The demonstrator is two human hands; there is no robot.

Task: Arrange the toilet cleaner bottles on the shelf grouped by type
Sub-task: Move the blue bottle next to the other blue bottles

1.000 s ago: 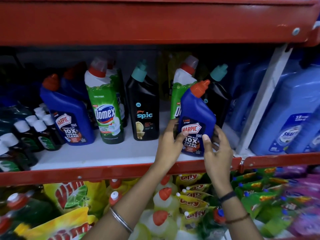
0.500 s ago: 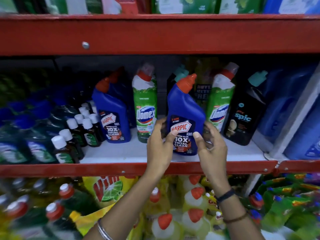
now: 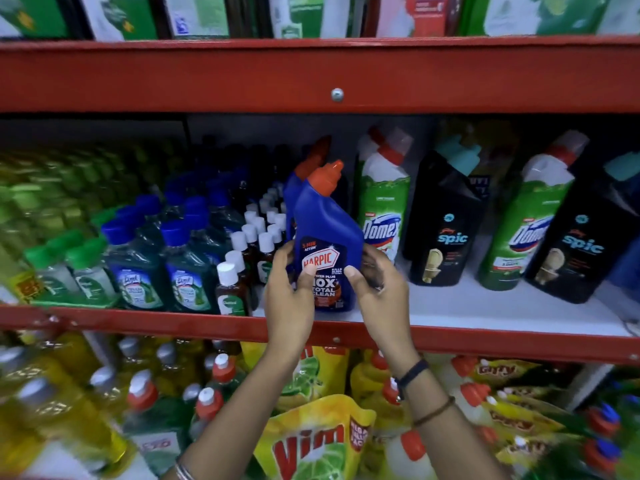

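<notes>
The blue Harpic bottle point(image 3: 325, 237) stands near the centre of the frame, tilted slightly, its base at or just above the white shelf board point(image 3: 485, 306); whether it rests fully I cannot tell. The left hand point(image 3: 289, 289) wraps its left side and the right hand point(image 3: 375, 287) its right, thumbs pressed on the front label, both closed on the bottle. Directly behind it a second Harpic bottle point(image 3: 304, 168) shows only its orange cap and a strip of blue.

To the right, along the middle of the frame, the row alternates: a green Domex bottle point(image 3: 382, 209), a black Spic bottle point(image 3: 445, 233), another Domex point(image 3: 530, 230) and another Spic point(image 3: 581, 251), so the grouping looks far from finished.

Risks, as I judge them: the small white-capped brown bottles point(image 3: 235, 271) stand just beside the left hand, and a nudge leftward could topple several. The held bottle sits near the shelf's front red lip point(image 3: 173, 323); let go while tilted, it could tip forward and drop onto the stock below. Pushing it back hard could shove the rear Harpic against the Domex.

The shelving is red metal with white boards. Lizol bottles point(image 3: 188, 271) fill the left, boxed goods the top, a yellow Vim pouch point(image 3: 311, 441) the bottom.
</notes>
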